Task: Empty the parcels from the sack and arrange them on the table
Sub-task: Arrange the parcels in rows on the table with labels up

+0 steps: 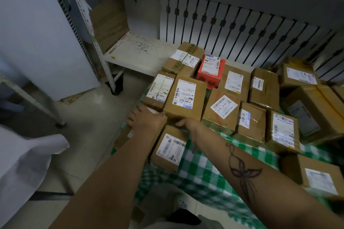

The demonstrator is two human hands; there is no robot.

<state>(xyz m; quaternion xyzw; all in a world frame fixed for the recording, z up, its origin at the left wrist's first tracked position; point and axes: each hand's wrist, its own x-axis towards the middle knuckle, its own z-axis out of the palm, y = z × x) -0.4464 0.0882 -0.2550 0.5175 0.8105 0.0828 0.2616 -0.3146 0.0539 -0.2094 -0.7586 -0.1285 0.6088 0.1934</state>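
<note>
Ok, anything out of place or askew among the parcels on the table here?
Mostly tidy rows. One brown parcel in the middle has its label stuck on diagonally and red scribbles across its top, unlike its neighbours. A single red box also stands out among the brown ones.

Middle box label: "L16 0542" and "[42]", upside down.
Neighbouring box label: "J4 Z02", printed twice.
Other labels: unreadable.

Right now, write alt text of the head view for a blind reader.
The left hand and right hand reach to the near edge of a brown parcel among many parcels, including a red parcel, on a green checked tablecloth.
</note>
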